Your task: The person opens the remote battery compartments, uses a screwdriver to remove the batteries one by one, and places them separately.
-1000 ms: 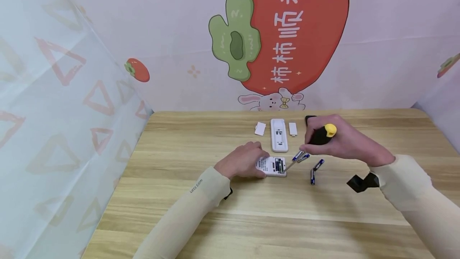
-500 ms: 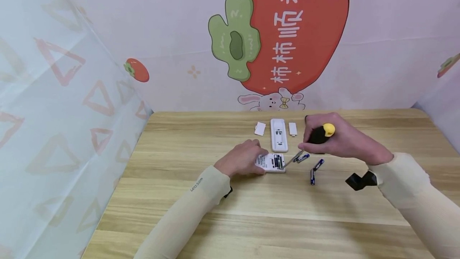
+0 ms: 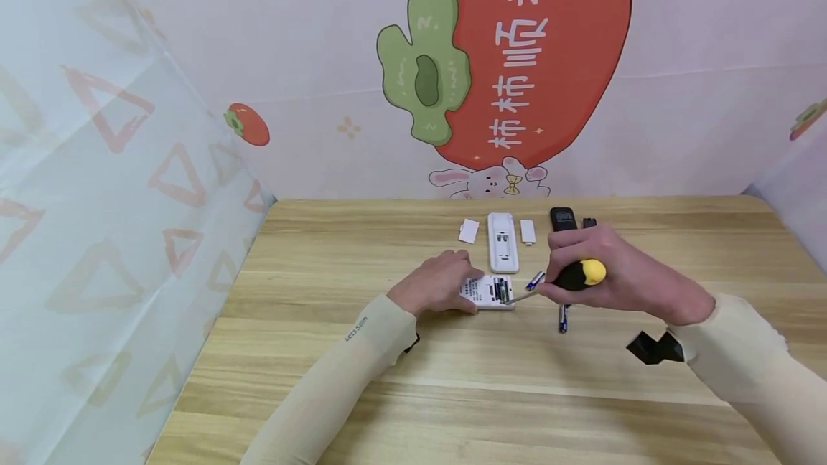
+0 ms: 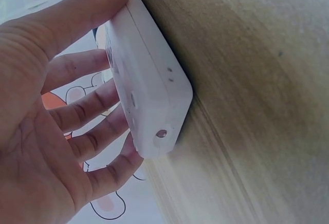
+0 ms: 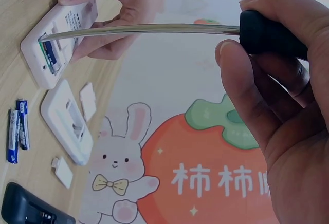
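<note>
Across the sides of a white remote control (image 3: 483, 293) lies my left hand (image 3: 436, 284), thumb on one edge and fingers along the other. The remote's battery compartment is uncovered, with batteries (image 5: 50, 55) inside. My right hand (image 3: 597, 275) grips a screwdriver (image 5: 139, 29) by its black handle, which has a yellow end. Its metal shaft reaches left and the tip meets the compartment at one end of the batteries. Whether the tip presses under a battery cannot be told. The left wrist view shows the remote's plain end (image 4: 163, 126) against the tabletop.
A second white remote (image 3: 502, 260) with an uncovered compartment lies behind, between two white battery covers (image 3: 469, 230). Loose blue-and-silver batteries (image 3: 535, 280) lie to the right, some partly behind my right hand. Farther back are a black remote (image 3: 563, 219) and a small black piece (image 3: 589, 222).
The remote slid slightly away from me early on. My right hand has since lowered the screwdriver handle, so the shaft lies flatter, its tip still at the compartment. The black remote now shows more.
</note>
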### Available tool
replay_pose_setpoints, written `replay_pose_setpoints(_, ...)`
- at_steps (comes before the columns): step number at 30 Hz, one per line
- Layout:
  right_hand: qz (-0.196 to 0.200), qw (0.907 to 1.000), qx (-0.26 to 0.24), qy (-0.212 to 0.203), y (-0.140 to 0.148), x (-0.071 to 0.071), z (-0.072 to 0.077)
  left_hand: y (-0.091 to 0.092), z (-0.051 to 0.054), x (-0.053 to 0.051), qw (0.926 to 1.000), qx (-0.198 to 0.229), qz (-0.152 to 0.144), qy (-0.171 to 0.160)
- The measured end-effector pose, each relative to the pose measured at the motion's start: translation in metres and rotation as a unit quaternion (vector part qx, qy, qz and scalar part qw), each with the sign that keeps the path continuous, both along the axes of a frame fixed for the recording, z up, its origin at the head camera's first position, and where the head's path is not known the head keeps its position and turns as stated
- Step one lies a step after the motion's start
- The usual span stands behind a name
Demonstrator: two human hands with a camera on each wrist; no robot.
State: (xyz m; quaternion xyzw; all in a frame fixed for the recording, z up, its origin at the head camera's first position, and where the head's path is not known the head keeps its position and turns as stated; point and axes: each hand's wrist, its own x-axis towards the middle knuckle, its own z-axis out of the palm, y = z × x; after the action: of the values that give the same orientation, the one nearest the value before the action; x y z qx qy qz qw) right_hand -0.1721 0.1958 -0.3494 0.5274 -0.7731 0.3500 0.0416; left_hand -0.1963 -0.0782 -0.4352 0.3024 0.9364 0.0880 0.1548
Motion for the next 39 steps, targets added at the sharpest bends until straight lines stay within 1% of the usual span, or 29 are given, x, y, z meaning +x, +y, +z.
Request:
replay_pose_setpoints(13, 0.013, 0.9999, -0.009, -0.002, -0.002, 0.004, 0.005, 0.002, 0.003, 0.001, 1.0, -0.004, 0.005, -0.004)
replay_pose_setpoints(24, 0.018, 0.9987, -0.023, 0.043, -0.005, 0.004, 0.013, 0.002, 0.001, 0.001, 0.9999, -0.009, 0.007, -0.005)
replay_pose_setpoints(26, 0.015, 0.9985, -0.022, 0.047, -0.005, 0.004, 0.014, 0.002, 0.001, 0.001, 1.0, -0.007, 0.006, -0.004)
replay_pose_setpoints(29, 0.008, 0.9989, -0.02, 0.042, -0.004, 0.005, 0.017, 0.002, 0.002, 0.001, 1.0, -0.003, 0.005, -0.004)
replay_pose_setpoints(33, 0.01, 0.9982, -0.037, 0.046, -0.001, 0.003, 0.02, 0.002, 0.002, 0.0, 1.0, 0.0, 0.006, -0.004)
replay_pose_setpoints(36, 0.011, 0.997, -0.052, 0.057, 0.002, 0.002, 0.021, 0.002, 0.002, 0.0, 1.0, -0.001, 0.006, 0.0)
replay_pose_setpoints(39, 0.001, 0.9968, -0.053, 0.059, 0.004, 0.001, 0.021, 0.001, 0.002, 0.0, 1.0, -0.006, 0.005, 0.002)
